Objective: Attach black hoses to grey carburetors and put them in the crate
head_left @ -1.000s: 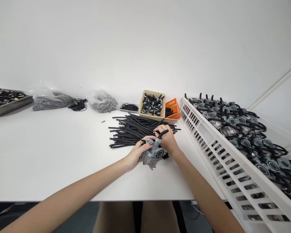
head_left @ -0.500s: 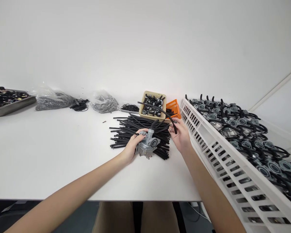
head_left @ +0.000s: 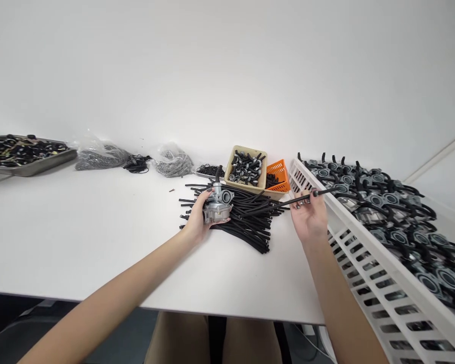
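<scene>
My left hand (head_left: 198,218) is closed around the side of a silvery metal carburetor (head_left: 217,212), held upright with a short black rubber piece sticking up from its top. Under and behind it spreads a pile of black rubber hoses (head_left: 246,232) on the table. To the right, my right hand (head_left: 310,217) pinches a single black hose (head_left: 301,199) between thumb and fingers. That hose lies nearly level, one end pointing toward the pile and the other over the crate's rim. The two hands are well apart.
A white slatted crate (head_left: 358,237) of carburetors with hoses stands at right. Behind the pile sit a cream bin (head_left: 266,167) of small parts and an orange basket (head_left: 286,174). Farther left are plastic bags (head_left: 98,154) of small parts and a metal tray (head_left: 41,164).
My right hand has moved right, and its hose has swung from slanting up leftward to nearly level. My left hand has brought the carburetor slightly left and up, turning it upright.
</scene>
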Available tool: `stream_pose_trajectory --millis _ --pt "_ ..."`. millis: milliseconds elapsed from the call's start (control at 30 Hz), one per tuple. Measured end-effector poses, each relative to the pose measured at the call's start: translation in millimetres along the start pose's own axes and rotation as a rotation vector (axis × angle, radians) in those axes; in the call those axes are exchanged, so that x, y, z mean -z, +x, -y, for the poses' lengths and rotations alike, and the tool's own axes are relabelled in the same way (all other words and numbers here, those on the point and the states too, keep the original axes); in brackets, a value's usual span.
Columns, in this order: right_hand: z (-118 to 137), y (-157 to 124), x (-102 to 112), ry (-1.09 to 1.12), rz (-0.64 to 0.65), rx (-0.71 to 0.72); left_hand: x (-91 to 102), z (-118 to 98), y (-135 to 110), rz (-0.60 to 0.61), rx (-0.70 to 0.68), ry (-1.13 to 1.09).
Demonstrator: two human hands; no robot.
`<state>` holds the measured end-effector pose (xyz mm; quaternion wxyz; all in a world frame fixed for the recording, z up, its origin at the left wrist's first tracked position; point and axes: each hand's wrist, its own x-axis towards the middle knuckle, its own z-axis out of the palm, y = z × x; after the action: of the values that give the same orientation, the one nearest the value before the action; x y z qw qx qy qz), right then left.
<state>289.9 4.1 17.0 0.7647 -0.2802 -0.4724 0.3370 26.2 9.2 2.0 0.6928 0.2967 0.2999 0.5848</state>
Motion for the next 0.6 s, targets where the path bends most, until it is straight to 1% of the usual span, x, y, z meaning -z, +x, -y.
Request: stream_pose_trajectory --millis 67,100,133,200,267,300,333,367,400,500,533,567,600 --pt "-5 -2 -5 -0.030 0.003 -0.046 -0.2 -1 1 -0.011 0.003 0.000" --pt "-9 -5 -9 -0.092 0.046 -0.084 -0.3 0 1 -0.015 0.006 0.003" --pt "-13 -9 -14 -0.174 0.111 -0.134 -0.4 0 1 -0.019 0.008 0.005" --pt "-22 -20 -26 -0.340 0.295 -0.271 -0.5 0 1 -0.021 0.015 0.012" --pt "-29 -31 -38 -0.426 0.480 -0.419 -0.6 0 0 -0.027 0.024 0.018" --pt "-31 -34 -43 -0.438 0.538 -0.475 -0.5 0 0 -0.030 0.026 0.020" --pt "-32 -36 -45 -0.437 0.557 -0.504 -0.5 0 0 -0.033 0.024 0.022" --pt "-31 -36 -46 -0.428 0.536 -0.502 -0.4 0 0 -0.036 0.020 0.023" --pt "-30 -34 -44 -0.415 0.474 -0.471 -0.2 0 0 -0.040 0.015 0.022" --pt "-24 -25 -34 -0.368 0.173 -0.292 0.2 0 1 -0.047 0.000 0.015" --pt "-23 -22 -31 -0.364 0.091 -0.238 0.2 1 1 -0.048 -0.001 0.013" --pt "-23 -20 -28 -0.368 0.045 -0.208 0.2 1 1 -0.047 -0.002 0.013" --pt "-24 -19 -27 -0.375 0.044 -0.204 0.1 2 1 -0.043 -0.001 0.014"
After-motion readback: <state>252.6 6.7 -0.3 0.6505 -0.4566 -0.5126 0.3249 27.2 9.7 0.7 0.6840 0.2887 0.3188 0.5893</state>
